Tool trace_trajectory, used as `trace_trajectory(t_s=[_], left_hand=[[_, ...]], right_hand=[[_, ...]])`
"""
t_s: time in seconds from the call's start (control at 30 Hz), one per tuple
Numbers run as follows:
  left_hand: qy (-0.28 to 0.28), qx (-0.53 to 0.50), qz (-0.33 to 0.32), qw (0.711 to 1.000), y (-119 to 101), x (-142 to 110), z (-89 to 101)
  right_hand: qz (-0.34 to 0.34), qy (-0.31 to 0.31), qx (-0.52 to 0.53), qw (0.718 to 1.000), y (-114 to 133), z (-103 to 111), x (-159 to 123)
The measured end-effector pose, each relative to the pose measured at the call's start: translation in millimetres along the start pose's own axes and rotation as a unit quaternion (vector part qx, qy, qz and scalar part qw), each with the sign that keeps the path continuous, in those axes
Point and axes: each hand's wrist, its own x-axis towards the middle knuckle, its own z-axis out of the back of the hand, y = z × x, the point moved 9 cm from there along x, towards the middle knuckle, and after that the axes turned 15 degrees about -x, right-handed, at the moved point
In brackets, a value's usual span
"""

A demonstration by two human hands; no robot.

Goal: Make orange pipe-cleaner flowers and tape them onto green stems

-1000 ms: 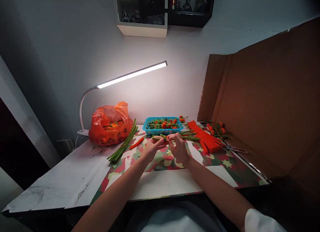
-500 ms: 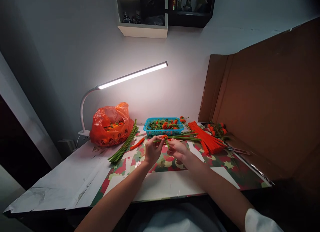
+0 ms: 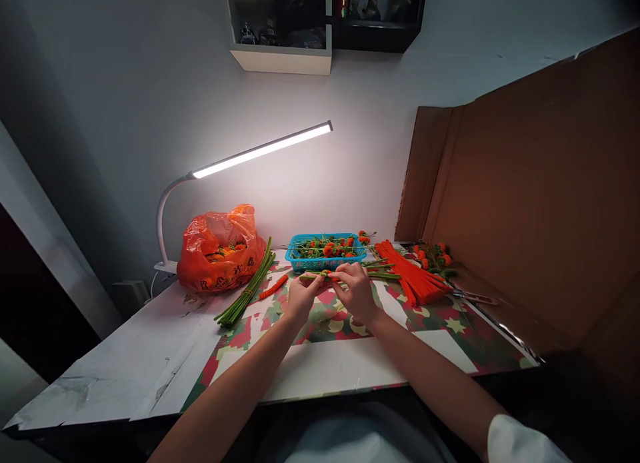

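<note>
Two hands pinch a small green-and-orange piece (image 3: pixel 325 274) over the table's far half.

Left hand (image 3: pixel 300 298) and right hand (image 3: pixel 357 292) both have fingertips closed on it.

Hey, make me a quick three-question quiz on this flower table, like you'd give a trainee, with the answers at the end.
1. Multiple choice: What does the blue plastic basket hold?
A) Pink-handled scissors
B) Small orange flowers with green stems
C) A rolled cardboard sheet

2. True or false: The bare left hand has its grip on a small green piece.

3. Fill in the blank: The tied bundle of long green stems lies between the basket and the crinkled orange-red plastic ____.

Key: 1. B; 2. True; 3. bag
</note>
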Motion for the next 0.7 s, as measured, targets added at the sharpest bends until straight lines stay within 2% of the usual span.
trace_trajectory(t_s=[0.1, 0.3, 0.7], left_hand=[[-0.003, 0.011, -0.014, 1.000, -2, -1, -0.2], [-0.001, 0.030, -0.059, 0.998, -8, -5, -2.8], [-0.007, 0.008, -0.065, 0.998, -9, -5, -3.9]], right_hand=[[-0.002, -0.003, -0.027, 1.000, 1, -4, -2], [-0.077, 0.010, -0.007, 0.997, -5, -15, -5], [-0.067, 0.025, -0.045, 0.996, -3, -18, -7]])
